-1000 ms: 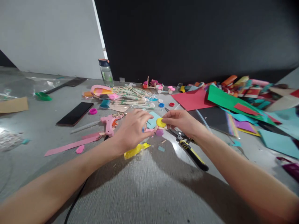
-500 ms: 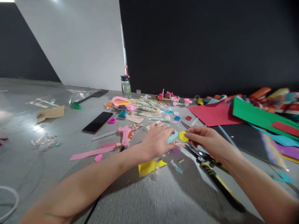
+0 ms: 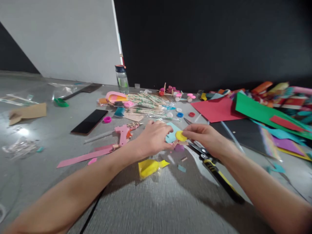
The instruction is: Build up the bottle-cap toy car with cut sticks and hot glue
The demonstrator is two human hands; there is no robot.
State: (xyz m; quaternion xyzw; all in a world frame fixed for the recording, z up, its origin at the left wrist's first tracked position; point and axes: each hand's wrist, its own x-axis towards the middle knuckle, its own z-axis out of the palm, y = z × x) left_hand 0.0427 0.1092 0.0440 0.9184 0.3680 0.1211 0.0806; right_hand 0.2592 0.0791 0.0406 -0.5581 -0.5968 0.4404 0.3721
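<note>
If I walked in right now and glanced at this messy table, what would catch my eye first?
Probably the two hands meeting mid-table: the left hand and right hand pinch a small yellow disc between them. Next, the bright sheets of coloured paper heaped at the right, and the pink glue gun lying just left of the hands, near a black phone.

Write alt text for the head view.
Two bare hands meet over a grey table: the right hand pinches a yellow disc and the left hand touches it. A pink glue gun, scissors and coloured paper lie around.
</note>
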